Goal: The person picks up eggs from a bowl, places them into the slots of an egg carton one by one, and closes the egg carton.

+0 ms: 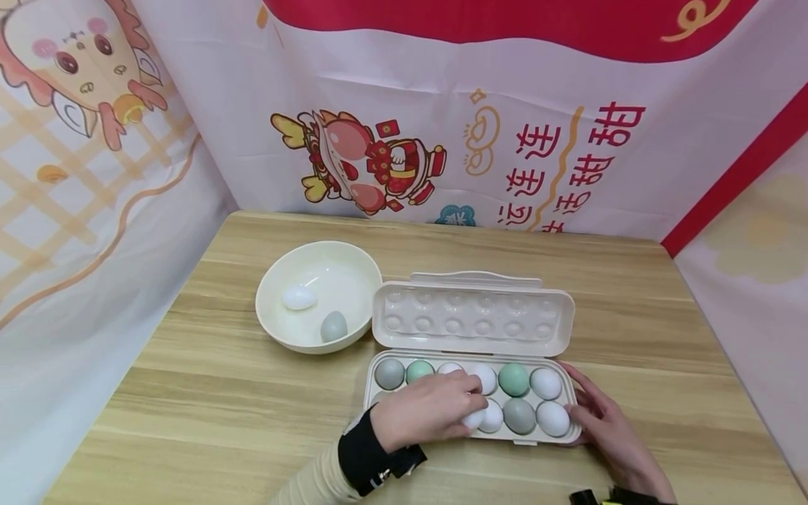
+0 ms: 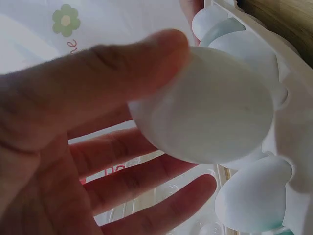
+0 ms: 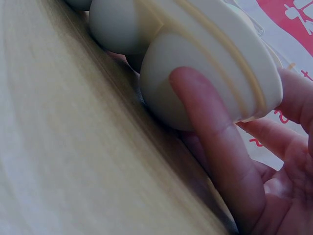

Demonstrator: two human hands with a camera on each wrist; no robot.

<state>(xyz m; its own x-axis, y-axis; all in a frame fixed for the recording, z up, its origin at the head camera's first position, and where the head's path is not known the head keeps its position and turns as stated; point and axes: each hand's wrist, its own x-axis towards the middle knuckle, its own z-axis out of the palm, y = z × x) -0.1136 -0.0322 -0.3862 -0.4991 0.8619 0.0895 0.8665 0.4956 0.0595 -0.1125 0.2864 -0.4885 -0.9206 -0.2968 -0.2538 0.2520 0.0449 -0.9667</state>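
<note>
A white egg (image 2: 210, 107) is pinched between the thumb and fingers of my left hand (image 1: 434, 407), above the front row of an open egg carton (image 1: 524, 440). White, green and grey eggs sit in the carton's cups, among them a green egg (image 1: 514, 379) and a grey egg (image 1: 519, 416). The left hand hides part of both rows. At the carton's right end, my right hand (image 1: 609, 424) grips its side. In the right wrist view, a finger (image 3: 208, 115) lies against a rounded cup of the carton (image 3: 164, 83).
Behind the rows, the carton's dimpled lid (image 1: 473, 340) is folded back. A cream bowl (image 1: 274, 330) to the left contains a white egg (image 1: 299, 297) and a grey egg (image 1: 334, 327). Printed cloth (image 1: 404, 77) hangs at the back edge of the wooden table (image 1: 208, 393).
</note>
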